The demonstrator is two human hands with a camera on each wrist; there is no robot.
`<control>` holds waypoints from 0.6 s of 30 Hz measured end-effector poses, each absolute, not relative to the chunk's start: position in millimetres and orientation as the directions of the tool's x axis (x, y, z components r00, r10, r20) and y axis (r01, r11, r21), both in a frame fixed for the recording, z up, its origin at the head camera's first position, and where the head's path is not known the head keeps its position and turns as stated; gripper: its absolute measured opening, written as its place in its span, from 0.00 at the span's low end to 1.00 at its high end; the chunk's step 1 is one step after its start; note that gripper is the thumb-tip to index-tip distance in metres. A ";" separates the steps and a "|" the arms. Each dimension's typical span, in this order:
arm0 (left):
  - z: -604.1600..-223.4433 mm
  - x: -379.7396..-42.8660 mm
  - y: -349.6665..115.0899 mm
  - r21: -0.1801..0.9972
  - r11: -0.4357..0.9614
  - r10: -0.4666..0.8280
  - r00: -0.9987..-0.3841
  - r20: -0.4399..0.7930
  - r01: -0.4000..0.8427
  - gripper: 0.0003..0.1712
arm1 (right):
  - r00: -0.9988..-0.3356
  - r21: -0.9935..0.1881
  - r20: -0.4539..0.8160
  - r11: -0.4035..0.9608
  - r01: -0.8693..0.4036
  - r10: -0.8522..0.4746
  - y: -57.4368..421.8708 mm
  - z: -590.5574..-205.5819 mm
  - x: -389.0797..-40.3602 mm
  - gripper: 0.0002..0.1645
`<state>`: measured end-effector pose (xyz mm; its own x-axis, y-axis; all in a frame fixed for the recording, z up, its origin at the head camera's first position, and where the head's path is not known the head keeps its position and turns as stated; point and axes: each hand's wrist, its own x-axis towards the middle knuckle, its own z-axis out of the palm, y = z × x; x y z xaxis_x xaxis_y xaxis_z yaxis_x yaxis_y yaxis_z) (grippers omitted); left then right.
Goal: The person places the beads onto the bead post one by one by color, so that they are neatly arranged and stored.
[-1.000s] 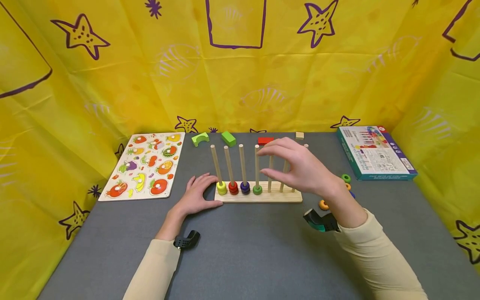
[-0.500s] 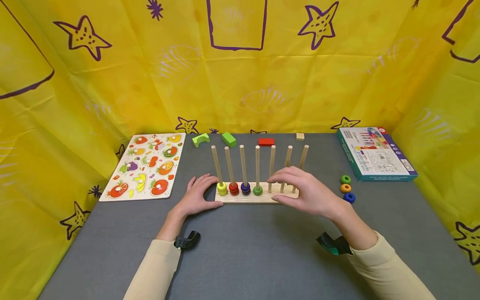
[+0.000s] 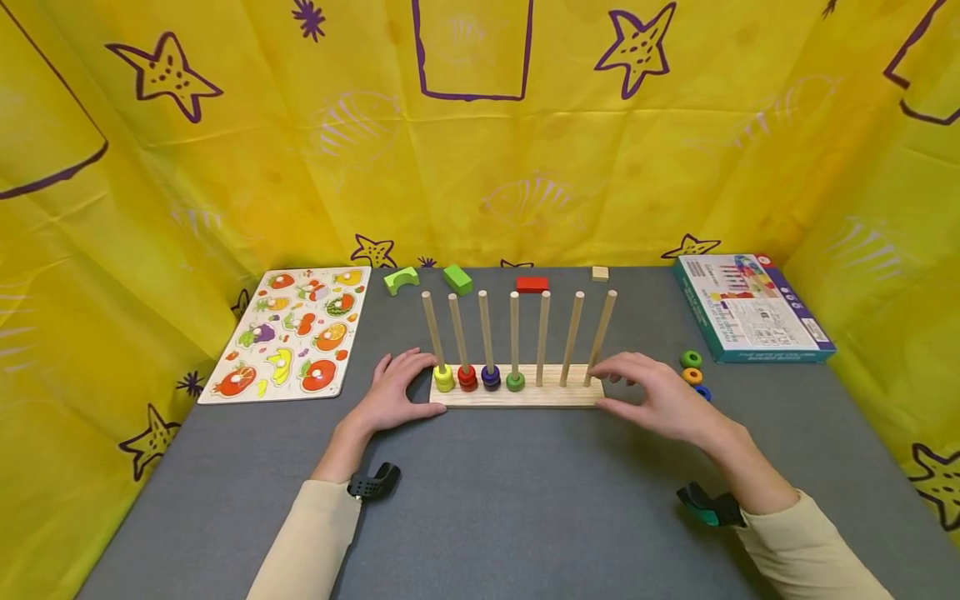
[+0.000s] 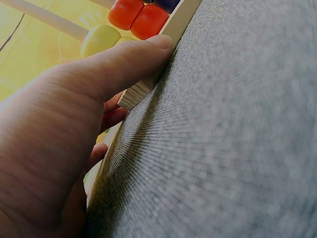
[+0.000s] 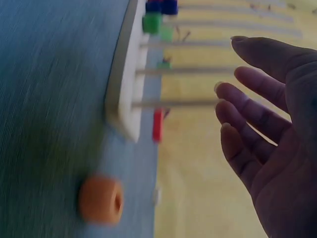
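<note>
A wooden peg stand (image 3: 558, 398) with several upright pegs stands mid-table. From the left, its pegs carry yellow rings (image 3: 444, 378), red rings (image 3: 467, 378), dark blue rings (image 3: 491, 377) and a green ring (image 3: 515, 382); the three rightmost pegs are bare. My left hand (image 3: 396, 390) holds the stand's left end, thumb (image 4: 133, 62) along the front edge and fingers partly hidden behind. By the right end is my right hand (image 3: 656, 398), fingers apart and nothing between them. Just beyond it lie loose green (image 3: 691, 359), orange (image 3: 692, 377) and blue (image 3: 702, 392) rings.
A fruit puzzle board (image 3: 288, 333) lies at the left, a flat box (image 3: 753, 307) at the back right. Behind the stand are a green arch block (image 3: 401, 280), a green block (image 3: 457, 279), a red block (image 3: 532, 285) and a small plain block (image 3: 600, 273). Yellow cloth (image 3: 480, 167) surrounds the table.
My right hand has moved down and to the right, from above the middle pegs to the stand's right end. The green ring stays on its peg. My left hand has not moved.
</note>
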<state>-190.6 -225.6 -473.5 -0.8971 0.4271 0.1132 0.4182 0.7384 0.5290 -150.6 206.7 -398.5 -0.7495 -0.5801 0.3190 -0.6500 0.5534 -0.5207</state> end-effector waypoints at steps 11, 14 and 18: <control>-475.0 -190.5 -225.4 0.532 0.738 0.425 -0.898 0.112 0.416 0.44 | -0.821 -0.475 0.343 0.670 -0.570 -0.455 271.1 -411.2 -164.7 0.23; -475.3 -190.7 -225.4 0.532 0.739 0.424 -0.899 0.111 0.414 0.44 | -0.837 -0.477 0.328 0.687 -0.547 -0.439 286.9 -412.6 -170.7 0.23; -475.8 -191.3 -225.7 0.529 0.741 0.424 -0.899 0.109 0.414 0.44 | -0.863 -0.494 0.282 0.707 -0.505 -0.420 304.7 -413.2 -178.9 0.22</control>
